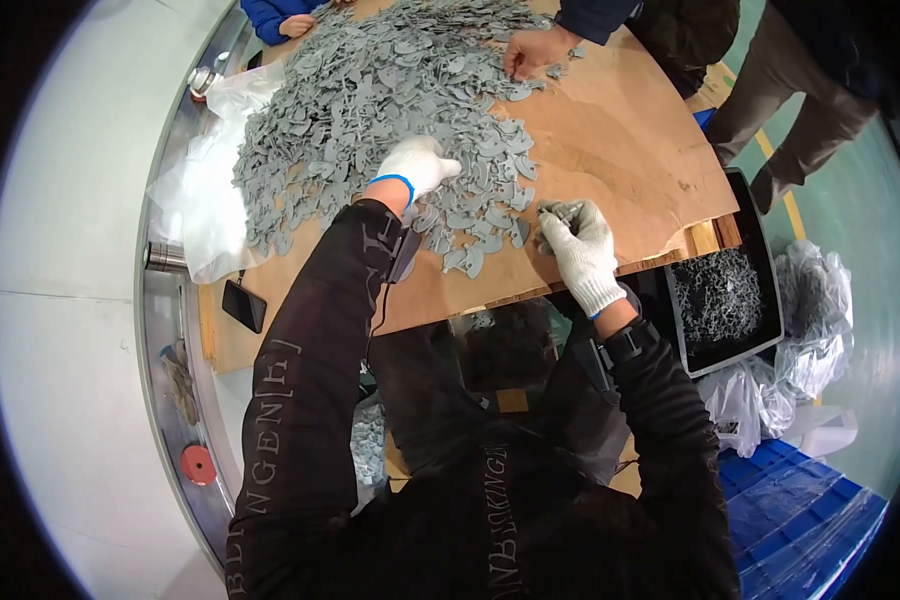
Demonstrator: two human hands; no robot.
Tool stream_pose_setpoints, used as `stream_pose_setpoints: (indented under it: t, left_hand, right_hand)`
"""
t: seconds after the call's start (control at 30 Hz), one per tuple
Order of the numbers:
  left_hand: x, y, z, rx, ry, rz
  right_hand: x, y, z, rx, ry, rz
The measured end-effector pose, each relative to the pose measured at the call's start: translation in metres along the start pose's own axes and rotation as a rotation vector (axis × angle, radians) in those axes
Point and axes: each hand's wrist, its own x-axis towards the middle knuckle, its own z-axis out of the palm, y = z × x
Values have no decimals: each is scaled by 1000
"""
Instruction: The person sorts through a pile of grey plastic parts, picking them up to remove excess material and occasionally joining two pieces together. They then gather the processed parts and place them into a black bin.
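Observation:
A large heap of flat, curved grey pieces [370,100] covers much of the brown tabletop [620,165]. My left hand [412,168], in a white glove with a blue cuff edge, rests on the near part of the heap. Its thumb points out to the right, while the other fingers are curled down and mostly hidden. At the table's near edge, right of the heap, my gloved right hand [582,250] is closed around several grey pieces [562,212]. Their exact outline is partly covered by the fingers.
Across the table, another person's bare hand [540,50] touches the heap's right side; a blue-sleeved person's hand [297,25] is at far left. A black bin [760,340] of small grey scraps stands at right. A phone [243,305] and plastic sheeting [220,190] lie at left.

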Motion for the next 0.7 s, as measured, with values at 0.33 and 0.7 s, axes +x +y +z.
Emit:
stream_pose_setpoints:
  t: [0.33, 0.7]
  left_hand:
    - [2, 1, 18, 180, 261, 172]
    - [6, -14, 19, 142, 352, 275]
  right_hand:
    - [-2, -3, 1, -12, 10, -29]
    - [2, 6, -1, -15, 21, -46]
